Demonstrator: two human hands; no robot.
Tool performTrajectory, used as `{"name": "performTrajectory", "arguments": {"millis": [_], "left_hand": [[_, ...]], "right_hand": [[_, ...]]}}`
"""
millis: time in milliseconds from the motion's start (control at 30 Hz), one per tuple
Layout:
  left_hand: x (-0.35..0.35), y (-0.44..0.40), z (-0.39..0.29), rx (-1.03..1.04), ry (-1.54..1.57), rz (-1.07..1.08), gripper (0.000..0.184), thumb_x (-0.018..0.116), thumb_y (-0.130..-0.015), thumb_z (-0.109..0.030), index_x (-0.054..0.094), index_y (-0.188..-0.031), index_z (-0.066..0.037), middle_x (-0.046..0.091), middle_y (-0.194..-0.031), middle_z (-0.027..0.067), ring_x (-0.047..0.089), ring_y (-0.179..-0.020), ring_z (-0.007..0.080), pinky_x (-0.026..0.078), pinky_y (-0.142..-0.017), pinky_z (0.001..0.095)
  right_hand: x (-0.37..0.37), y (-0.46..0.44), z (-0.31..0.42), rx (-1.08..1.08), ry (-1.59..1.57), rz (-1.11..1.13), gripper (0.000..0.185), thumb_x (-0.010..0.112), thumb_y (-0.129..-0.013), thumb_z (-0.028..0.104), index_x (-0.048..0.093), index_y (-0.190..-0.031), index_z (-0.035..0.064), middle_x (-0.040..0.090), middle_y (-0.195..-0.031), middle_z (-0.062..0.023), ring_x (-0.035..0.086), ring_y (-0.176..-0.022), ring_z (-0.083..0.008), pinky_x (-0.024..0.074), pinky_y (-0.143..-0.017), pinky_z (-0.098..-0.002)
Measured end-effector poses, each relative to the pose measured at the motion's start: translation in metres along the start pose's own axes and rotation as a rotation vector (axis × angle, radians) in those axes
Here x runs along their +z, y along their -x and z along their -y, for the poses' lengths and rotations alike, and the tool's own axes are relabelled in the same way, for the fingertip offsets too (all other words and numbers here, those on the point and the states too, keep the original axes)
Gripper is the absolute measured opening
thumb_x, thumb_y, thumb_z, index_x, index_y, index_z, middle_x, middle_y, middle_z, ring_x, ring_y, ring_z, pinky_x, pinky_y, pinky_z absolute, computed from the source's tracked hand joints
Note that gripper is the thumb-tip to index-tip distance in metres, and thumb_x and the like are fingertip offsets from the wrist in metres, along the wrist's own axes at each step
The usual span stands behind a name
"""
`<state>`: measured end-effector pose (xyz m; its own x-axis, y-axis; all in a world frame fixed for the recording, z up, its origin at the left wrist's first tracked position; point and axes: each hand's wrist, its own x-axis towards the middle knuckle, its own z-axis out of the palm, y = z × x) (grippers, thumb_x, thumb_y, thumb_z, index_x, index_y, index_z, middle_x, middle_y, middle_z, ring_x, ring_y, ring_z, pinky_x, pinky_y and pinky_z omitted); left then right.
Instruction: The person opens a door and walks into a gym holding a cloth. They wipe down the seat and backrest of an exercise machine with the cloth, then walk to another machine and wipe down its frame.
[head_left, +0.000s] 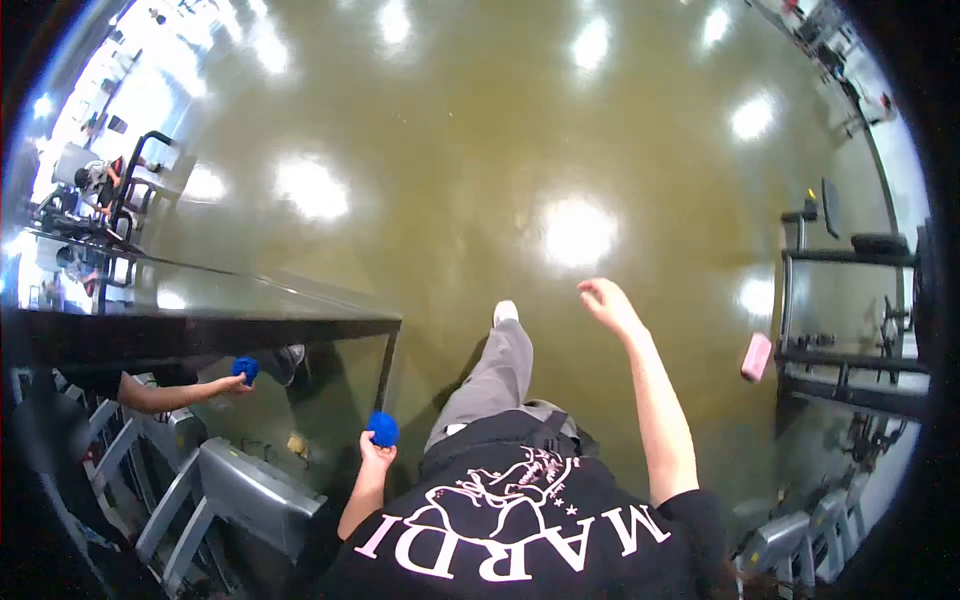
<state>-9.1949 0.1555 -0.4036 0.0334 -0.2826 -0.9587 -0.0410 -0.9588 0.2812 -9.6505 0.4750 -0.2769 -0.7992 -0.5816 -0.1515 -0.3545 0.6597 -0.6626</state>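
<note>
My left hand (pixel 376 452) is low beside my left hip, fingers closed around a soft-looking blue bundle (pixel 382 430). Whether it is a cloth or a ball, I cannot make out. A dark-framed mirror (pixel 230 326) stands just to the left of that hand, with the hand and blue bundle (pixel 245 371) reflected in it. My right arm reaches forward over the floor. Its hand (pixel 608 304) has loosely bent fingers with nothing in them and touches nothing.
A glossy olive floor (pixel 440 200) spreads ahead, and one white shoe (pixel 506 312) steps forward. Black-framed gym equipment (pixel 845 365) stands to the right, near a pink block (pixel 757 357). Grey machines (pixel 255 485) show at lower left. A person (pixel 100 183) is far left.
</note>
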Motion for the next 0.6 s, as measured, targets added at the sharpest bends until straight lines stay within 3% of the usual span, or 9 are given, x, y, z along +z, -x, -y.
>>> {"name": "performTrajectory", "arguments": {"millis": [167,267,433,600], "left_hand": [[0.092,-0.017,-0.027,-0.024,0.070,0.009,0.046,0.055,-0.056,-0.032,0.046,-0.098,-0.015,0.050,-0.098,0.0017,0.049,-0.087,0.0195,0.037,-0.070,0.0321],[0.177,0.011,-0.053,0.045,-0.002,0.053,0.048,0.055,-0.057,-0.032,0.045,-0.100,-0.014,0.049,-0.100,0.0028,0.048,-0.090,0.0196,0.036,-0.075,0.0328],[0.303,0.014,-0.104,0.073,-0.021,0.202,0.047,0.053,-0.062,-0.031,0.045,-0.104,-0.011,0.050,-0.099,0.0066,0.049,-0.089,0.0217,0.036,-0.077,0.0350],[0.398,0.036,-0.139,0.109,0.028,0.199,0.044,0.052,-0.062,-0.031,0.045,-0.102,-0.013,0.051,-0.098,0.0055,0.050,-0.088,0.0217,0.038,-0.075,0.0347]], "right_hand": [[-0.029,-0.084,-0.027,0.095,-0.015,0.200,0.023,0.054,-0.077,0.019,0.057,-0.095,0.0042,0.058,-0.095,-0.0121,0.054,-0.090,-0.0239,0.0421,-0.080,-0.0320],[-0.064,-0.126,-0.044,0.325,-0.246,0.202,0.024,0.053,-0.080,0.018,0.056,-0.100,0.0052,0.060,-0.093,-0.0087,0.055,-0.089,-0.0151,0.0429,-0.078,-0.0270],[-0.098,-0.212,-0.084,0.387,-0.281,0.168,0.021,0.052,-0.082,0.018,0.057,-0.099,0.0057,0.059,-0.086,-0.0029,0.052,-0.082,-0.0097,0.0418,-0.074,-0.0236],[-0.136,-0.293,-0.148,0.490,-0.214,0.197,0.022,0.053,-0.080,0.019,0.058,-0.097,0.0053,0.061,-0.087,-0.0082,0.056,-0.085,-0.0142,0.0431,-0.076,-0.0260]]}}
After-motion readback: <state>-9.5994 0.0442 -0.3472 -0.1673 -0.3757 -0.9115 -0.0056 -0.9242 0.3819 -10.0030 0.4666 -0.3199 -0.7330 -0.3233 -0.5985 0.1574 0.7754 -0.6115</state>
